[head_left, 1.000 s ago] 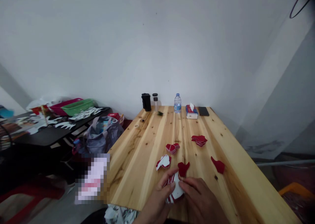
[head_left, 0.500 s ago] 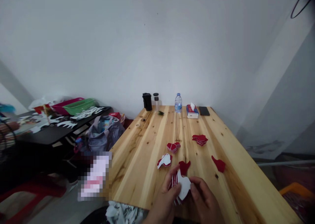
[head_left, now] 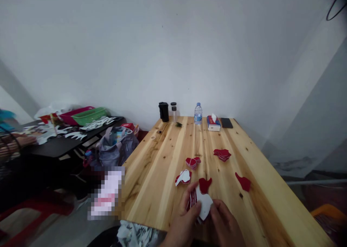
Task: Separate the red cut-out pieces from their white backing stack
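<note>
At the near edge of a pine table (head_left: 151, 174), a person's left hand (head_left: 184, 223) holds a fanned stack of cut-outs (head_left: 193, 200), its grip closed on the stack from the left, thumb reaching up along the edge. The right hand (head_left: 226, 225) pinches the top piece (head_left: 204, 205) between thumb and fingers, white face up and seemingly already slid half off the stack. Judging from this, the step in hand is peeling one piece from the stack; the next move would call for a light, sliding pull so that only one thin sheet comes away (the pieces look flat and apt to cling).

The cut-outs appear to be thin card or felt, deep red on one side and white on the other, with lobed, heart-like outlines. Left to right beyond the hands: a piece showing its white side (head_left: 183, 177), a small red pile (head_left: 192, 162), a single red piece (head_left: 204, 184) just above the held stack, a thicker red pile (head_left: 222, 154), and a lone red piece (head_left: 243, 182) well apart to the right. The table is knotty, pale, lengthwise-planked wood. At its far end stand a black flask (head_left: 163, 111), a water bottle (head_left: 198, 114) and a tissue box (head_left: 213, 123).
</note>
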Available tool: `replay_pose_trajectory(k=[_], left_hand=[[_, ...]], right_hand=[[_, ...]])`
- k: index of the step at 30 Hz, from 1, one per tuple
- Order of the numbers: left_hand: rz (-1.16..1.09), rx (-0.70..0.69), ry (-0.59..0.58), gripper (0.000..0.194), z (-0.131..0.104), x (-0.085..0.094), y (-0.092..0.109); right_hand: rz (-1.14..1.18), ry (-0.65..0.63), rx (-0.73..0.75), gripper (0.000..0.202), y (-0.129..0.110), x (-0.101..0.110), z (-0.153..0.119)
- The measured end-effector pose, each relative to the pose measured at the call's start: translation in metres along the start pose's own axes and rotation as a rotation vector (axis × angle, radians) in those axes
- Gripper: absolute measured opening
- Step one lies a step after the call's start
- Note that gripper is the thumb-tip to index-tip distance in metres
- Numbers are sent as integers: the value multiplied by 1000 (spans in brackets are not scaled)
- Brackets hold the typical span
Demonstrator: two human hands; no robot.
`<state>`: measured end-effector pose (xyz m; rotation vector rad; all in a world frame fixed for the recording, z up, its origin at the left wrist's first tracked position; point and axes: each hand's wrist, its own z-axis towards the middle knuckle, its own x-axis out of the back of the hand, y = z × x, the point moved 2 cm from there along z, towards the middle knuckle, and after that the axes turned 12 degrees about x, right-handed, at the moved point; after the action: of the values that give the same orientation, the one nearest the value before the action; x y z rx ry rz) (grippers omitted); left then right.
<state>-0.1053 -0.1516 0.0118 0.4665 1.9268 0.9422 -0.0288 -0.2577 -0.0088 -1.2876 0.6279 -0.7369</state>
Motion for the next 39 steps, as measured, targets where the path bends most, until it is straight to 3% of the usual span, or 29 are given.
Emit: replay_pose_trajectory(k=[4,7,10,12,17,20,23,26,28,33,39], left_hand=[[-24,-82,69,48,1,6,15],[-20,-93,92,50,3,14,25],[-20,-83,90,56,3,19,30],[-16,-90,91,58,1,21,30],[40,-86,77,53,-2,26,25],[31,-98,92,49,0,29,19],[46,-103,102,47,3,29,17],[62,-84,42,46,1,25,18],[58,-52,-3,48,-3,21,20],[71,-5,-52,53,-12,20,17],[90,-76,-4,48,-9,23,11]], right_hand=[[-456,-71,304,29,3,21,23],[-826,-252,519,39,1,32,57],[-978,-502,564,39,-3,32,87],[-1046,-581,543,28,-6,29,96],[-1050,-497,441,7,-8,19,78],[-936,-439,399,15,-9,16,61],[-911,-308,585,21,-17,16,48],[-906,-369,907,39,-24,13,35],[-897,-414,1000,46,-26,11,29],[-707,-396,858,41,-20,13,24],[-396,-244,454,27,-2,12,16]])
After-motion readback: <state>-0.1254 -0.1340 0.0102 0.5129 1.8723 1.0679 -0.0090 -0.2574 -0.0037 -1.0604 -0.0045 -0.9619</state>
